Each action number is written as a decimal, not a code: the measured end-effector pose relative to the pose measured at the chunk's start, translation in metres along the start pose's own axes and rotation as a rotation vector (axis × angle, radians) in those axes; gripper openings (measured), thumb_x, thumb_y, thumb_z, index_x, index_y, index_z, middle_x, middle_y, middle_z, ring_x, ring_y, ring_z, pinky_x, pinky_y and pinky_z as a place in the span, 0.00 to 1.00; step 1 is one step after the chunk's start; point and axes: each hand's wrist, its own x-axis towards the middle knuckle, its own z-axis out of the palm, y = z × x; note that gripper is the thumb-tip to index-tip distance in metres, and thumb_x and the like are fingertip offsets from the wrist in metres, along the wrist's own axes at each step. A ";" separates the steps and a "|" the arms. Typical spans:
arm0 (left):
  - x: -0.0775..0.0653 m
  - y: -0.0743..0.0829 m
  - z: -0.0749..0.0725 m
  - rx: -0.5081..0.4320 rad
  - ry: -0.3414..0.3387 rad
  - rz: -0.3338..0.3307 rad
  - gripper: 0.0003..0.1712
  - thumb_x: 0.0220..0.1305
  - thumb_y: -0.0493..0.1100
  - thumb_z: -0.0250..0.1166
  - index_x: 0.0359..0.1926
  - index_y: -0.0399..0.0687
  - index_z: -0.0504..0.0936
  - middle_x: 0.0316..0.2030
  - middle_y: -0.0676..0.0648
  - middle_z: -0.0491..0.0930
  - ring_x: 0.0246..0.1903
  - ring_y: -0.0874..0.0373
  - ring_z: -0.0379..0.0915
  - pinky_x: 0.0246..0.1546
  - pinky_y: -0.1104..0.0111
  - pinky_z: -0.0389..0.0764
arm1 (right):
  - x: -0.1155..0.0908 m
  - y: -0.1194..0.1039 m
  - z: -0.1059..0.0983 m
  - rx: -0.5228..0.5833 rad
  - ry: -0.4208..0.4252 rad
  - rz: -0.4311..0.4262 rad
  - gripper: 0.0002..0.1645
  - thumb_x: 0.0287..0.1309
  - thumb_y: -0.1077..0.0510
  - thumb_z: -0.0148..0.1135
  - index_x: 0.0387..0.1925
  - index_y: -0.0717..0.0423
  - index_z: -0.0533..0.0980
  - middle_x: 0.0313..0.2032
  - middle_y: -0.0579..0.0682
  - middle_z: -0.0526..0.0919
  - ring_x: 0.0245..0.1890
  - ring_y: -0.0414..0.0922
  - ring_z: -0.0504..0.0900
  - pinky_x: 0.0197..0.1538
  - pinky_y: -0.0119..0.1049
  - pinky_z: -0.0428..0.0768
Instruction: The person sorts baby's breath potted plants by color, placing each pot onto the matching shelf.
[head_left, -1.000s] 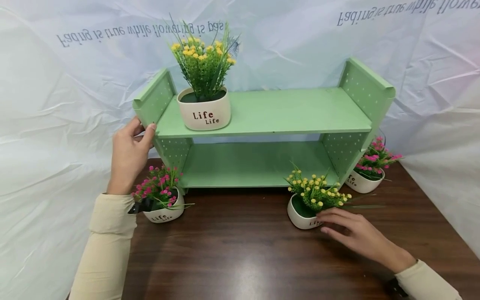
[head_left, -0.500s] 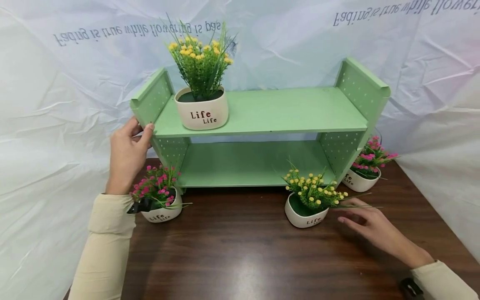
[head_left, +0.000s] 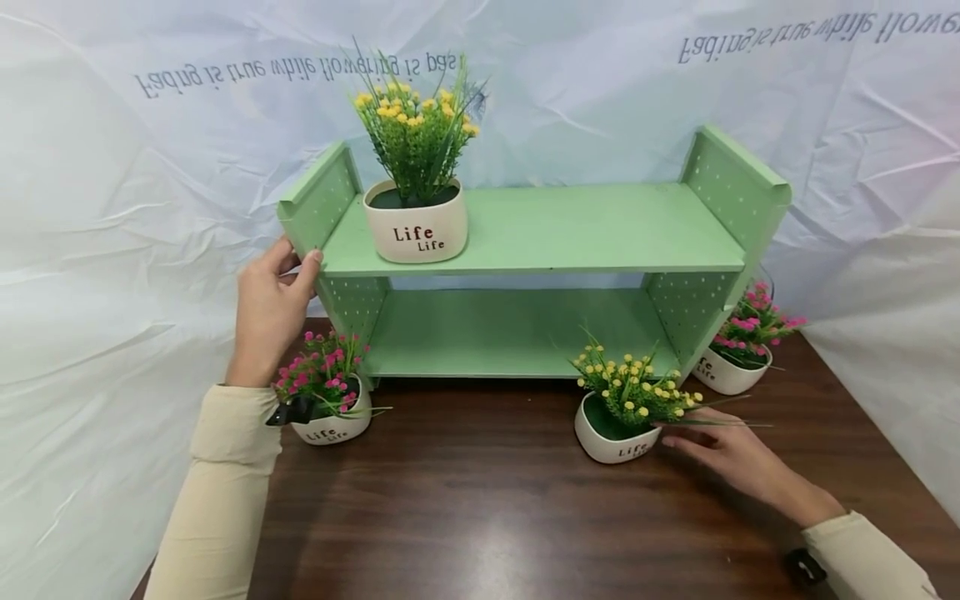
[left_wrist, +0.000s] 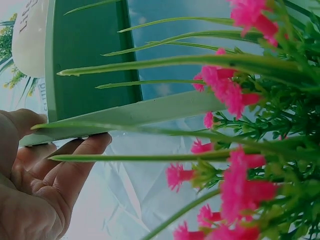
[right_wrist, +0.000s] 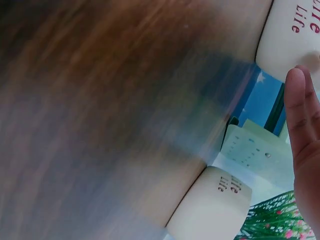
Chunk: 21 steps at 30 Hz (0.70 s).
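Observation:
A light green two-tier shelf (head_left: 585, 229) stands on the table. My left hand (head_left: 272, 312) pinches the front edge of its left side panel, thumb in front and fingers behind, as the left wrist view also shows. In front of the shelf's right end sits a white "Life" pot with small yellow flowers (head_left: 633, 385). My right hand (head_left: 738, 457) is at that pot's right side, under its long grass blades. In the right wrist view the right fingers (right_wrist: 296, 107) look nearly straight, fingertips right at the white pot (right_wrist: 280, 40).
A taller yellow-flowered pot (head_left: 416, 229) stands on the upper tier's left. Pink-flowered pots stand by the shelf's left foot (head_left: 333, 429) and behind its right end (head_left: 731, 371). A pale printed cloth (head_left: 592, 92) hangs behind the brown wooden table (head_left: 450, 492).
My right hand has left the front of the yellow-flowered pot, drawn off to the right, then come slightly back toward its side. My left hand keeps its hold on the shelf panel.

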 end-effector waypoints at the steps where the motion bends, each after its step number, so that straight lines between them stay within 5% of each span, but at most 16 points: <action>1: 0.000 0.000 0.000 0.001 -0.001 0.000 0.24 0.80 0.48 0.60 0.68 0.40 0.80 0.58 0.32 0.83 0.51 0.35 0.86 0.41 0.79 0.86 | 0.001 0.000 0.001 -0.004 -0.006 -0.020 0.22 0.44 0.72 0.80 0.43 0.53 0.88 0.42 0.40 0.88 0.43 0.25 0.79 0.43 0.14 0.75; 9: -0.002 -0.002 0.001 0.006 0.007 0.013 0.23 0.80 0.48 0.60 0.68 0.41 0.80 0.58 0.32 0.84 0.50 0.36 0.86 0.41 0.78 0.87 | 0.006 -0.010 0.005 -0.005 -0.046 0.010 0.26 0.48 0.72 0.78 0.48 0.48 0.89 0.50 0.36 0.88 0.55 0.20 0.77 0.57 0.11 0.71; 13: -0.001 -0.004 0.001 0.010 0.011 0.022 0.23 0.80 0.48 0.60 0.68 0.41 0.80 0.58 0.32 0.84 0.50 0.36 0.87 0.41 0.80 0.86 | 0.003 -0.021 0.005 0.059 -0.078 0.134 0.20 0.58 0.69 0.75 0.50 0.47 0.89 0.51 0.39 0.85 0.45 0.26 0.82 0.47 0.16 0.78; 17: -0.001 -0.005 0.001 0.011 0.012 0.026 0.24 0.80 0.48 0.60 0.68 0.42 0.80 0.58 0.32 0.83 0.50 0.37 0.87 0.41 0.81 0.85 | 0.003 -0.026 0.006 0.109 -0.078 0.237 0.15 0.63 0.67 0.72 0.48 0.46 0.89 0.41 0.36 0.82 0.28 0.30 0.80 0.33 0.23 0.79; 21: -0.001 -0.005 0.001 0.007 0.012 0.030 0.24 0.80 0.48 0.60 0.69 0.43 0.80 0.58 0.32 0.83 0.51 0.37 0.86 0.42 0.79 0.86 | 0.005 -0.024 0.007 0.039 -0.030 0.189 0.18 0.56 0.69 0.76 0.44 0.46 0.89 0.35 0.35 0.84 0.33 0.28 0.81 0.38 0.18 0.77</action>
